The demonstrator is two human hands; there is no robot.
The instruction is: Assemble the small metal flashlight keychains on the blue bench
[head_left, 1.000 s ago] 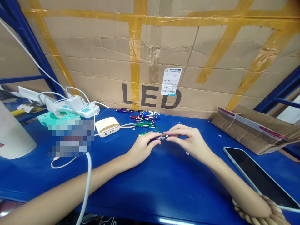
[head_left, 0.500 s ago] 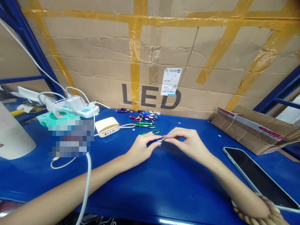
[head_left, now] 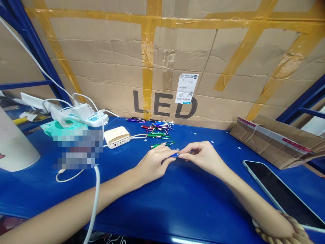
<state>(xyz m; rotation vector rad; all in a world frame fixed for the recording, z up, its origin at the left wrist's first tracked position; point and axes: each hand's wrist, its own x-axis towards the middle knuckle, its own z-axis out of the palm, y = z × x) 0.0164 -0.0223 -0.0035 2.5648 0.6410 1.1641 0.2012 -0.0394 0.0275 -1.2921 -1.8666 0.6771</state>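
A blue painted steel shelf [head_left: 177, 206] ran under everything, its glossy enamel dotted with small pale round marks. Nearest, a braided rope [head_left: 279, 234] lay along the lower right edge, and a white cable [head_left: 94, 200] dropped over the front of the shelf at left. Just beyond, the left hand [head_left: 153, 166] curled its fingers round a slim blue pen-shaped keychain light [head_left: 173, 155], while the right hand [head_left: 203, 157] pinched the light's small metal end between thumb and forefinger, its other fingers loosely bent. The hands nearly met, low over the shelf; a tight fingertip pinch suited so small and smooth a cylinder. Whether the end was being turned could not be told. To the right lay a dark-screened tablet [head_left: 281, 191] and a flattened cardboard mailer [head_left: 274, 144]. Farther off, a green light with a carabiner clip [head_left: 162, 144] lay apart from a heap of similar lights [head_left: 154, 128] in purple, red, green and blue, near a cream power bank [head_left: 116, 137]. Behind them stood a taped carton [head_left: 165, 67] printed LED.
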